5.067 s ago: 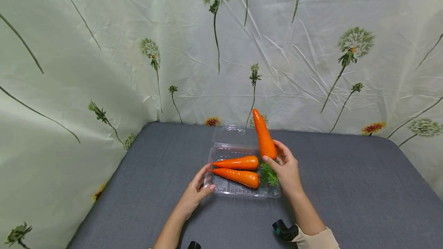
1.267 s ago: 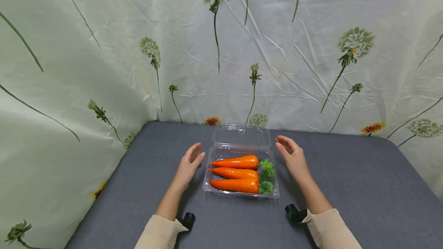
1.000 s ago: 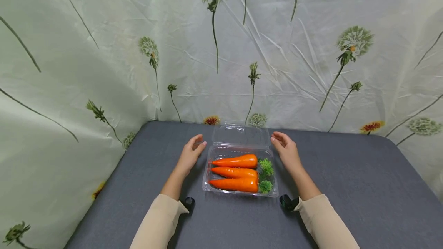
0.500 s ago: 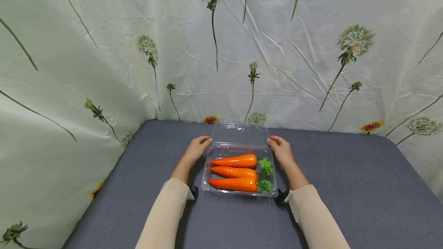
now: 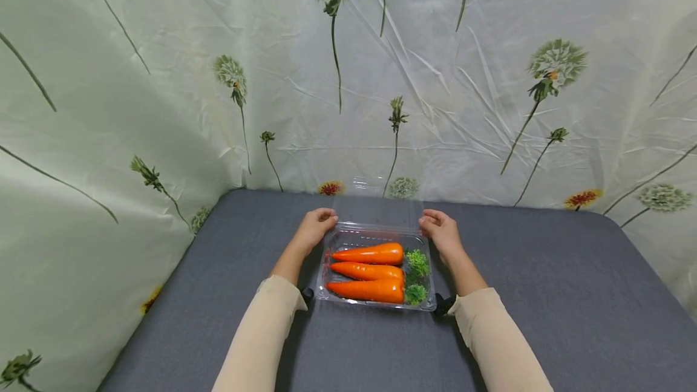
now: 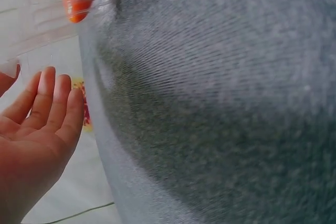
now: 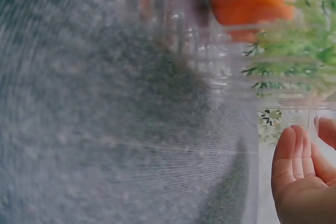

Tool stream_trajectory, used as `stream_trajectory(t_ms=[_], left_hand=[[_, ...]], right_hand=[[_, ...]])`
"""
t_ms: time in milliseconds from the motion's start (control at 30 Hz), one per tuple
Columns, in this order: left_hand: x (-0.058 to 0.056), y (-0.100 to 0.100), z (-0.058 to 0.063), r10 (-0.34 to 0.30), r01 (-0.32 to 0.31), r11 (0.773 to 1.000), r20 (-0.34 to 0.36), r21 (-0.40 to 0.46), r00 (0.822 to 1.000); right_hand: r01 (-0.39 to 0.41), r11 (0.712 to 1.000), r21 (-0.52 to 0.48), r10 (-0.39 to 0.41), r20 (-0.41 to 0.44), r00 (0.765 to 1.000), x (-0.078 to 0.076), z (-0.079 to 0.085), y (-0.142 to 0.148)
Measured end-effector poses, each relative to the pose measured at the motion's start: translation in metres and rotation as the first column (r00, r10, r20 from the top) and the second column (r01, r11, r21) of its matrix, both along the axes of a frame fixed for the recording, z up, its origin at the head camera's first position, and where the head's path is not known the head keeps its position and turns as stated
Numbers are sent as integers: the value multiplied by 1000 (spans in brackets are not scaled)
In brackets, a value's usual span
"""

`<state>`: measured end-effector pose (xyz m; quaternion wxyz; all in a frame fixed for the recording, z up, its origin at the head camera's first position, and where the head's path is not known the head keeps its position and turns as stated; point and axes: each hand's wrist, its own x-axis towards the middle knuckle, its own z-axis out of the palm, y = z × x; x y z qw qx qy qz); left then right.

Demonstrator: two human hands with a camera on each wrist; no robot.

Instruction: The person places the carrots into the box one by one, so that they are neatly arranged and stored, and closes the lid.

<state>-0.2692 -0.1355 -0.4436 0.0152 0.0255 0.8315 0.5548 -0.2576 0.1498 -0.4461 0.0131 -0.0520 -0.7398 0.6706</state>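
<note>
A clear plastic clamshell box (image 5: 376, 305) holds three orange carrots (image 5: 370, 290) side by side, their tips to the left. Green leafy tops (image 5: 417, 263) lie at their thick ends. Its hinged clear lid (image 5: 378, 209) is tilted up at the back. My left hand (image 5: 312, 228) pinches the lid's left edge between thumb and fingers. At the right edge, my right hand (image 5: 442, 235) pinches the lid likewise. In the left wrist view, the left hand's fingers (image 6: 46, 95) extend beside the plastic; the right wrist view has the right hand's fingers (image 7: 295, 153) under the lid edge.
The box stands on a grey cloth-covered table (image 5: 359, 349). Behind the table and to its left hangs a pale curtain (image 5: 435, 107) with dandelion prints. A dark wrist device (image 5: 443, 304) sits at the right cuff, close to the box's front right corner.
The right hand has put its carrot into the box and let go. Both hands have moved to the lid's sides and taken hold; the lid's far edge has risen slightly.
</note>
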Motion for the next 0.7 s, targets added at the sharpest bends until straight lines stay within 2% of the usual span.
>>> stream_trajectory(t_ms=[167,367,700], left_hand=[[-1,0,7,6,-6,1000,-35,0,999],[-1,-1,21,17,-15,999,-60,30,998],[1,0,38,47,-32,995,-167,93,985]], right_hand=[[16,999,-39,-17,-45,999,0,7,-2],[24,1000,14,-23,-97,995,4,17,-2],[60,997,50,-48,-208,977,8,29,0]])
